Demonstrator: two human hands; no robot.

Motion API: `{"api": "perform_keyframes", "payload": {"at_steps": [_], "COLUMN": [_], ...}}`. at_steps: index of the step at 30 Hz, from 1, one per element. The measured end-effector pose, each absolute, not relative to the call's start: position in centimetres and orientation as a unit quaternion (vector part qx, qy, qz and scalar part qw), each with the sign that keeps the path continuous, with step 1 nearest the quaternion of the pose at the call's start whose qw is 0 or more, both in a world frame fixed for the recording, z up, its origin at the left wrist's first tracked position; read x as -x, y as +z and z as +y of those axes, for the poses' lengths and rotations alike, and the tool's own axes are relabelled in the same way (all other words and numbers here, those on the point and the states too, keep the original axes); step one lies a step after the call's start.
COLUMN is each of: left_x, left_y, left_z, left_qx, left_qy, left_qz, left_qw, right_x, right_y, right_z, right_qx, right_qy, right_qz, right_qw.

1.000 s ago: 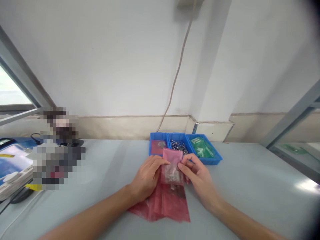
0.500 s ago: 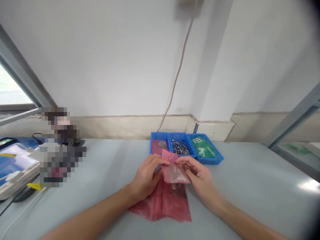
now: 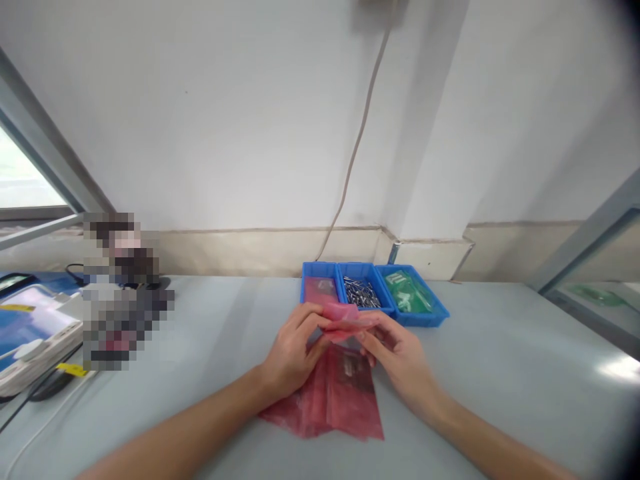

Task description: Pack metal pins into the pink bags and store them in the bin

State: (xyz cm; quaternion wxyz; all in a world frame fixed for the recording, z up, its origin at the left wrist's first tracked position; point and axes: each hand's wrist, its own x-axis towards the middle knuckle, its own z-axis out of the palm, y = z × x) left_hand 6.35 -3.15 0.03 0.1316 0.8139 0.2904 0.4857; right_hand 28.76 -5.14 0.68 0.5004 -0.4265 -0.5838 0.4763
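A pink plastic bag (image 3: 344, 321) is held folded between my two hands, just in front of the blue bins. My left hand (image 3: 293, 343) pinches its left side between thumb and fingers. On the right side, the thumb and fingers of my right hand (image 3: 397, 347) close on the same bag. Beneath them, several red-pink plastic bags (image 3: 350, 400) lie fanned out on the table, partly covered by my left hand. What the held bag contains, if anything, cannot be made out.
Three blue bins stand by the wall: one with pink bags (image 3: 320, 289), one with metal screw-like parts (image 3: 361, 293), one with green-and-white packets (image 3: 409, 293). At left are a white device (image 3: 43, 333), cables and a blurred-out area. The grey table (image 3: 500, 360) extends right.
The pink bag has been folded up: its lower part, which hung flat toward me, is now raised and bunched between my fingers. Both hands stay in nearly the same place.
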Motion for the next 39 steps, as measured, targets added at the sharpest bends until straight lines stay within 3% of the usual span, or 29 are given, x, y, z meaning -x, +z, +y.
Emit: {"api": "perform_keyframes", "payload": {"at_steps": [12, 24, 31, 39], "left_x": [-6.4, -6.2, -6.2, -6.2], "left_y": [0.2, 1.2, 0.7, 0.5], "left_z": [-3.3, -3.8, -3.6, -3.1], "left_qx": [-0.818, -0.860, -0.857, -0.780], "left_qy": [0.481, 0.452, 0.453, 0.483], "left_qz": [0.304, 0.234, 0.239, 0.377], "left_qw": [0.086, 0.030, 0.059, 0.128], "right_x": [-29.1, -29.0, -28.9, -29.1], "right_y": [0.6, 0.7, 1.3, 1.0], "right_z": [-4.9, -4.9, -5.0, -5.1], "right_qx": [0.467, 0.465, 0.476, 0.446], "right_qy": [0.346, 0.457, 0.463, 0.489], "right_qz": [-0.613, -0.511, -0.502, -0.506], "right_qw": [0.536, 0.560, 0.554, 0.553]}}
